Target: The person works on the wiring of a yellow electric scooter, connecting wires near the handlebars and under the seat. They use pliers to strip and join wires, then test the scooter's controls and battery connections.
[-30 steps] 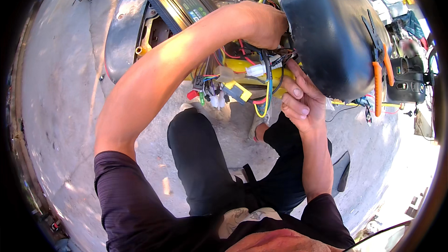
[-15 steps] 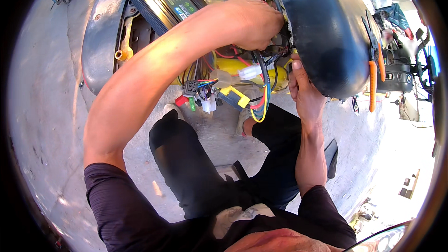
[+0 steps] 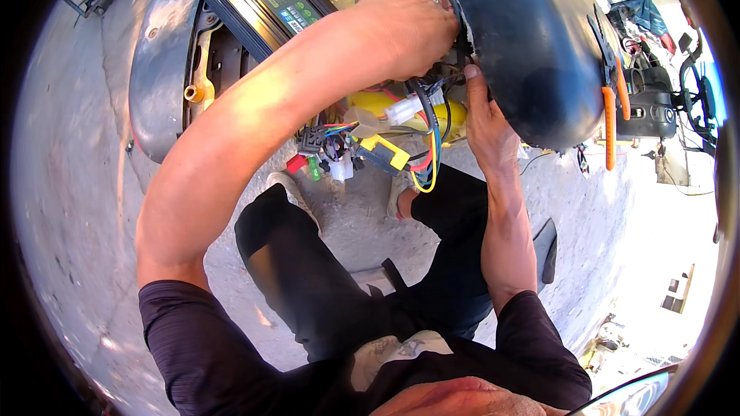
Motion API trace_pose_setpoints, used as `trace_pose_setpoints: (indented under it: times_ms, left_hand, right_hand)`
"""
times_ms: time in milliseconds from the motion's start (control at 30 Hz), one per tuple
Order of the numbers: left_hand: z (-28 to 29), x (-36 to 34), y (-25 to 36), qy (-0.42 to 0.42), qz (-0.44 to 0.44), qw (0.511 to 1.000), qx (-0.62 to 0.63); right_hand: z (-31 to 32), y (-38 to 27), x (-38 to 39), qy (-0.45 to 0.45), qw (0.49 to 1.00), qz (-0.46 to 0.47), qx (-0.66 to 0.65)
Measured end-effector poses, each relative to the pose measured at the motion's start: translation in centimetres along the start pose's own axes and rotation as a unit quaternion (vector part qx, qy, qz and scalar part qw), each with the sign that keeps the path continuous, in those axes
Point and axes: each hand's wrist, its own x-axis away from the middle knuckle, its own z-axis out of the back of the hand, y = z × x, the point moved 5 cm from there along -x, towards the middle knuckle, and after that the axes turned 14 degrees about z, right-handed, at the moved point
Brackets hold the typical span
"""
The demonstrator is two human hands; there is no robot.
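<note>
My left hand (image 3: 412, 31) reaches across the yellow vehicle frame (image 3: 451, 117), its fingers curled into the wiring beside the black padded seat (image 3: 532, 54). Its fingertips are hidden, and so is whatever they grip. On the near side my right hand (image 3: 491, 125) is raised at the seat's lower corner. Its thumb presses at the torn edge near dark wires; the other fingers are bent and mostly out of sight. Below my left wrist hang a white connector (image 3: 403, 111), a black and yellow plug (image 3: 383, 154) and a loop of coloured wires (image 3: 434, 162).
A black finned metal box (image 3: 262, 4) lies left of the wiring, by a dark curved cover (image 3: 158, 69). Orange-handled pliers (image 3: 610, 127) rest against the seat's right side. Clutter and a black device (image 3: 647, 112) stand farther right. My knees are below the frame.
My right hand has moved up and slightly left along the seat edge, its thumb now nearer the wires. My left hand has shifted slightly up and left, still curled in the wiring.
</note>
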Motion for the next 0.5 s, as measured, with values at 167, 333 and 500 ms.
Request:
trace_pose_setpoints:
  times_ms: [167, 333, 500]
  left_hand:
    - [0.0, -0.1, 0.1, -0.020, 0.018, 1.000, 0.006]
    - [-0.3, 0.1, -0.2, 0.016, -0.003, 1.000, 0.027]
    - [-0.4, 0.1, -0.5, 0.017, -0.013, 0.999, 0.049]
  right_hand:
    - [-0.2, 2.0, 1.7, -0.068, 0.993, -0.097, -0.013]
    - [-0.4, 1.7, 1.6, -0.042, 0.990, -0.123, -0.051]
    - [-0.1, 0.8, 0.5, -0.042, 0.998, -0.035, 0.016]
